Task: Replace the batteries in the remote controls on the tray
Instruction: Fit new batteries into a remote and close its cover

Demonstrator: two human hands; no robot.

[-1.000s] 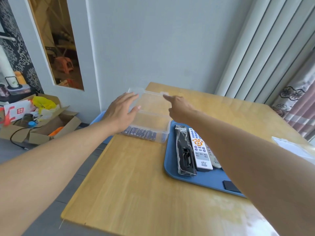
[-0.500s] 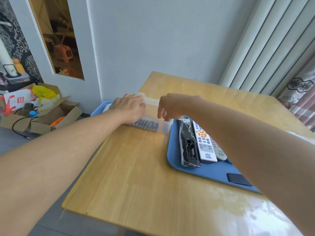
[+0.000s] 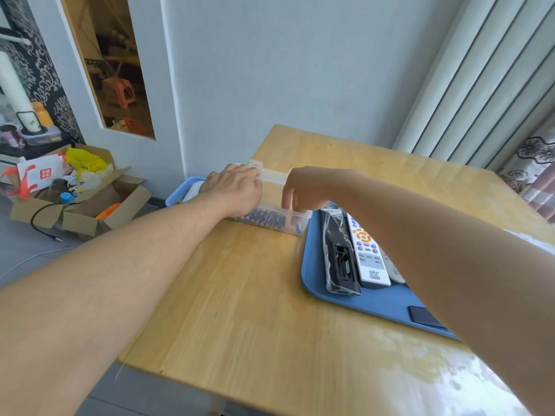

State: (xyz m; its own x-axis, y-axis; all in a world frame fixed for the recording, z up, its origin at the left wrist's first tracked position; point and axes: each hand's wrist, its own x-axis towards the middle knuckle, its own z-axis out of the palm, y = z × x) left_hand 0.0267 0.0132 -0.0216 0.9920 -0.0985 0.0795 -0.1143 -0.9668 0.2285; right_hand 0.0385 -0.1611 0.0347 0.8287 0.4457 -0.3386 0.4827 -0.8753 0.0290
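Note:
A clear plastic box (image 3: 301,220) stands on the wooden table (image 3: 246,295), left of the blue tray (image 3: 375,301). It holds a row of several purple batteries (image 3: 266,219), and its lid (image 3: 273,176) hangs open behind. My left hand (image 3: 234,187) lies over the box's left part, fingers bent over its far rim. My right hand (image 3: 303,187) dips its fingers down into the box; whether they pinch a battery is hidden. On the tray lie a black remote (image 3: 341,256) in plastic wrap with its battery bay open, a white remote (image 3: 368,256), a pale remote (image 3: 395,273) and a black cover (image 3: 423,316).
A blue bin (image 3: 180,192) sits off the table's left edge by the wall. On the floor to the left, a cardboard box (image 3: 81,211) holds clutter, with a cable beside it. A white object (image 3: 528,238) lies at the table's right edge, near the curtain.
Both hands have come down from the raised lid onto the box. The left now rests on it, and the right hand's fingers have gone down into it.

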